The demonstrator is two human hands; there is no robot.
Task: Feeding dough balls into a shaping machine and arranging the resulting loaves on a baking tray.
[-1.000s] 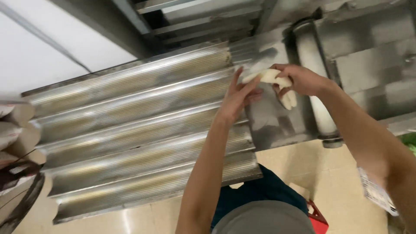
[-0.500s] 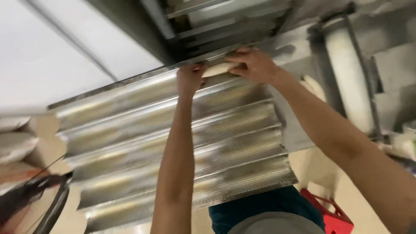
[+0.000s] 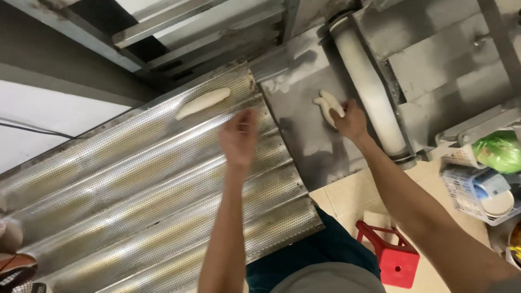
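Observation:
A long perforated metal baking tray (image 3: 135,206) with wavy channels lies in front of me. One pale dough stick (image 3: 203,102) rests in its top channel. My left hand (image 3: 239,137) hovers over the tray's right end, fingers apart and holding nothing. My right hand (image 3: 350,120) reaches onto the grey metal chute (image 3: 301,125) of the dough machine and touches two dough sticks (image 3: 328,104) lying there side by side. Whether its fingers grip them is unclear.
A white roller (image 3: 369,81) runs along the machine beside the chute. A red plastic stool (image 3: 393,255) stands on the tiled floor below. A white basket (image 3: 472,190) with a green bag (image 3: 496,152) sits at the right edge.
Both hands laid a dough stick in the tray's top channel and drew away. My right hand moved right to the chute and now touches more dough. My left hand dropped lower, empty.

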